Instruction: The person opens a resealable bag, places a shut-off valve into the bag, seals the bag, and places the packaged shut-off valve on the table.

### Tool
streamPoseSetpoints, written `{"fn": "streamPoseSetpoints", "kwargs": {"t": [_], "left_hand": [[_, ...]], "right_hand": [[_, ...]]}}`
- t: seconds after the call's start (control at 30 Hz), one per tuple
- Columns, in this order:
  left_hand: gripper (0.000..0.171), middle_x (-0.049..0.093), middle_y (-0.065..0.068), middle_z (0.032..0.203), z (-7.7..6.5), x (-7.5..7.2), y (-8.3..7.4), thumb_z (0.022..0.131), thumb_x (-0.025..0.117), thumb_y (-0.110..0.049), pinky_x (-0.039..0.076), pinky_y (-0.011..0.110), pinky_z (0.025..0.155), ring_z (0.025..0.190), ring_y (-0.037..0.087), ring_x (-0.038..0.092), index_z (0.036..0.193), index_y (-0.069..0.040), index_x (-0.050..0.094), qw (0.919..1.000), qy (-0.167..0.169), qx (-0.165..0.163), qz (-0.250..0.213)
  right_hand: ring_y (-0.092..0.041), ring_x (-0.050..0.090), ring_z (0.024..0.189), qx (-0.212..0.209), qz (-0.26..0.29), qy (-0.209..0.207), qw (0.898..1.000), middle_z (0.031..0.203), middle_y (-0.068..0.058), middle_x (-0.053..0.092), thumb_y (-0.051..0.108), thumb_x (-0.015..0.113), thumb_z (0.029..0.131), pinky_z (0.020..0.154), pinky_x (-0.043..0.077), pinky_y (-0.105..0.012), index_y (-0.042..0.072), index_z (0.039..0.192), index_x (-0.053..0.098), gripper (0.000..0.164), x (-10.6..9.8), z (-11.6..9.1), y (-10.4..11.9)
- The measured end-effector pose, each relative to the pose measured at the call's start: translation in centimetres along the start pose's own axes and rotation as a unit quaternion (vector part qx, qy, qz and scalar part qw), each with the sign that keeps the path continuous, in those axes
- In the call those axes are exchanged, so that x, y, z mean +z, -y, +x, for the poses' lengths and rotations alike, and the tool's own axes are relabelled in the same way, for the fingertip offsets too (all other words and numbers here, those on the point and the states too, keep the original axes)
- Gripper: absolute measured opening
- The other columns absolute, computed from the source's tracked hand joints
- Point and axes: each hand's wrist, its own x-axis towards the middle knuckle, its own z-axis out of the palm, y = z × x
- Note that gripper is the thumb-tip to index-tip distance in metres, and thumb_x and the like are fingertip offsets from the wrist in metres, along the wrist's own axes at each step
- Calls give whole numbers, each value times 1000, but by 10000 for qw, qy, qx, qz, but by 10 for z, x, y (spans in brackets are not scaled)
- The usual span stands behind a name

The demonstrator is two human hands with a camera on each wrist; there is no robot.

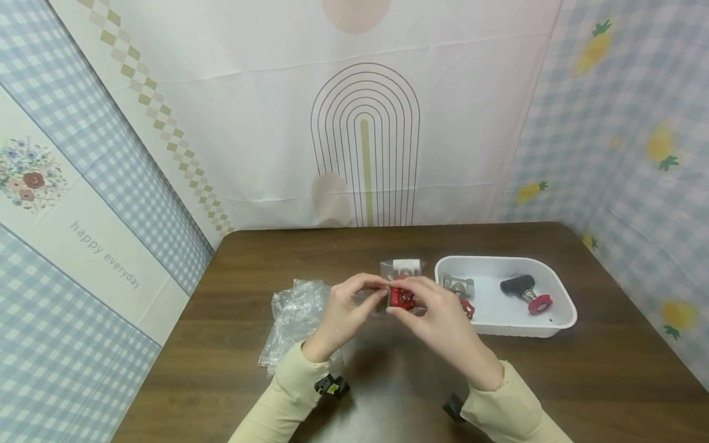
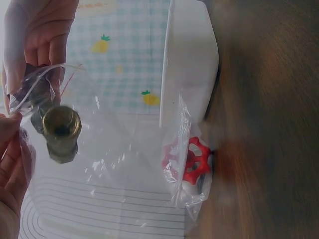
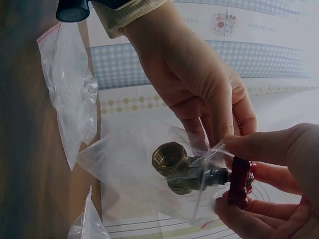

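Note:
A brass valve [image 3: 187, 172] with a red handwheel [image 3: 240, 181] sits with its metal body inside a clear zip bag [image 3: 134, 169]. In the right wrist view the handwheel sticks out past the bag's mouth, held between the thumb and fingers of my right hand [image 1: 443, 314]. My left hand [image 1: 346, 314] pinches the edge of the bag beside the valve. Both hands are close together above the table. In the left wrist view the valve's threaded opening [image 2: 62, 130] shows through the plastic. Behind the hands another bagged valve [image 1: 407, 268], with its own red handwheel [image 2: 197, 160], lies on the table.
To the right stands a white tray [image 1: 501, 258] holding a metal valve [image 1: 458, 286] and a dark-bodied valve [image 1: 520, 285], both with red handwheels. A pile of clear plastic bags [image 1: 296, 311] lies on the left of the brown table [image 1: 221, 344]. Patterned cloth [image 1: 266, 135] hangs behind.

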Motion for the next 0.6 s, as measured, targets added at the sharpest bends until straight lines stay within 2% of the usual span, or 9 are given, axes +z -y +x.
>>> {"fn": "streamPoseSetpoints", "kwargs": {"t": [0.17, 0.3, 0.43, 0.6], "left_hand": [[18, 73, 9, 101, 1, -1, 0, 89, 72, 5, 58, 32, 86, 94, 22, 71, 106, -4, 71, 9999, -112, 59, 30], [18, 73, 8, 100, 1, -4, -1, 89, 71, 6, 58, 32, 86, 94, 22, 71, 104, -5, 71, 9998, -148, 61, 70], [18, 72, 6, 99, 1, -4, -1, 89, 71, 6, 58, 30, 85, 94, 18, 70, 104, -6, 71, 9995, 137, 198, 217], [18, 72, 4, 97, 0, -2, -1, 89, 72, 5, 59, 33, 82, 93, 16, 68, 103, -7, 71, 9976, 362, 494, 327]], "right_hand": [[-19, 69, 95, -49, -121, 51, 9999, 118, -10, 69, 11, 89, 77, 75, 60, -31, 3, 127, 66, 55, 0, -2, -4], [-18, 67, 92, -15, -310, 315, 9990, 115, -9, 69, 11, 89, 76, 76, 59, -35, 3, 132, 64, 62, -1, -3, -5], [-25, 68, 102, 99, -388, 518, 9979, 123, -12, 68, 15, 89, 77, 85, 58, -42, 5, 137, 62, 66, -1, -3, -3], [-33, 65, 113, 134, -449, 515, 9976, 129, -14, 67, 17, 90, 75, 96, 52, -51, 7, 137, 61, 70, -2, -3, -3]]}}
